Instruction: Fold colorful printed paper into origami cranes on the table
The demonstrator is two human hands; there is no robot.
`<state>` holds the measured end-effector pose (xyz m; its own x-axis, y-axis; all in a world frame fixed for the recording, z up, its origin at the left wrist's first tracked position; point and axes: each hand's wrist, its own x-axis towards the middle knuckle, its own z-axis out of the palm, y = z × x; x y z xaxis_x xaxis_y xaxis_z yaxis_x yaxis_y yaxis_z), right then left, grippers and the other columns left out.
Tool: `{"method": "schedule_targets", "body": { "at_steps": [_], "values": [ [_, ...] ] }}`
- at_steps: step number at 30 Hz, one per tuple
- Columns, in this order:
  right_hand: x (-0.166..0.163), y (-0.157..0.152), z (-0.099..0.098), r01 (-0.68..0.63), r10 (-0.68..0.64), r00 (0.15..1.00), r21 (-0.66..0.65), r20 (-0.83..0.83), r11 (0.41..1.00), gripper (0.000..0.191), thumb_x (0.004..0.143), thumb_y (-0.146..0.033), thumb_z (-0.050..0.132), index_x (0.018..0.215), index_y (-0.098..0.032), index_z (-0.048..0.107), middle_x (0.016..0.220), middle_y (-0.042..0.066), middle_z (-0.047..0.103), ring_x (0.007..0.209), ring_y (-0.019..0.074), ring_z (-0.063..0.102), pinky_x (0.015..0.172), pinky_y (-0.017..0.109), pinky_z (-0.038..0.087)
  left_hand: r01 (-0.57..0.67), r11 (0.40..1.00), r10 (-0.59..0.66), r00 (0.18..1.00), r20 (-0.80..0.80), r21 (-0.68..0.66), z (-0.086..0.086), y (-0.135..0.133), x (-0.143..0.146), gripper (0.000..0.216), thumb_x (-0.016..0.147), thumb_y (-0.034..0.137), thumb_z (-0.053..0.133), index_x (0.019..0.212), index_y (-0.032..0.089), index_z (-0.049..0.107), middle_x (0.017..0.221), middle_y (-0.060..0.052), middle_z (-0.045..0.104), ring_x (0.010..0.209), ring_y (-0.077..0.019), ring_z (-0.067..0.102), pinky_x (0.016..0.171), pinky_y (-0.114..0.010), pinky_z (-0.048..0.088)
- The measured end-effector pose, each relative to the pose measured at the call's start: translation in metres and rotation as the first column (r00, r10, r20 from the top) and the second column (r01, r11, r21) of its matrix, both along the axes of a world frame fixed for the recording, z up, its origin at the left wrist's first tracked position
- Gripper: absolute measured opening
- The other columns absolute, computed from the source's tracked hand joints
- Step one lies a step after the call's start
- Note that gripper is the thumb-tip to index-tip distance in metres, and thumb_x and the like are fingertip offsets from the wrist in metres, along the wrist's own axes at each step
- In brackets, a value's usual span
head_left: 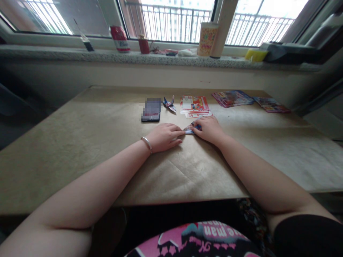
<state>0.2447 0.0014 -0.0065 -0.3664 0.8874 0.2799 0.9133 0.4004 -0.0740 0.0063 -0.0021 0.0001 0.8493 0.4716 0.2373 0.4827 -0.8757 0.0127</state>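
A small folded piece of printed paper lies flat on the brown paper-covered table, between my two hands. My left hand, with a bracelet on the wrist, rests on the table with its fingers stretched out, fingertips pressing the paper's left corner. My right hand lies curled over the paper's right side, fingers pressing it down. A finished folded paper crane stands just behind them.
A dark phone lies behind my left hand. Stacks of printed leaflets sit toward the back right. The windowsill holds a red can, a cup and a yellow sponge.
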Motion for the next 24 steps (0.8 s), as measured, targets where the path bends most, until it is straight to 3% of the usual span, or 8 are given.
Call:
{"method": "schedule_targets", "body": {
  "at_steps": [16,24],
  "values": [
    [-0.002,0.007,0.002,0.123,-0.126,0.992,-0.112,-0.026,0.986,0.032,0.084,-0.05,0.056,0.088,-0.024,0.074,0.093,0.008,0.073,0.093,0.0258,0.06,0.079,0.035,0.037,-0.024,0.998,0.026,0.999,-0.04,0.057,0.002,-0.003,0.004,0.038,0.095,0.04,0.048,0.121,0.017,0.063,0.108,-0.01,0.066,0.098,-0.0216,0.06,0.086,-0.034,0.048],
    [-0.006,0.001,0.009,0.178,-0.175,0.984,-0.166,0.036,0.97,0.033,0.084,-0.049,0.054,0.089,-0.023,0.073,0.093,0.009,0.073,0.095,0.026,0.061,0.083,0.035,0.038,0.014,0.999,-0.013,1.0,-0.028,0.045,0.002,-0.001,0.0,0.036,0.095,0.036,0.049,0.122,0.017,0.062,0.111,-0.01,0.066,0.1,-0.0209,0.06,0.088,-0.033,0.05]
  ]
}}
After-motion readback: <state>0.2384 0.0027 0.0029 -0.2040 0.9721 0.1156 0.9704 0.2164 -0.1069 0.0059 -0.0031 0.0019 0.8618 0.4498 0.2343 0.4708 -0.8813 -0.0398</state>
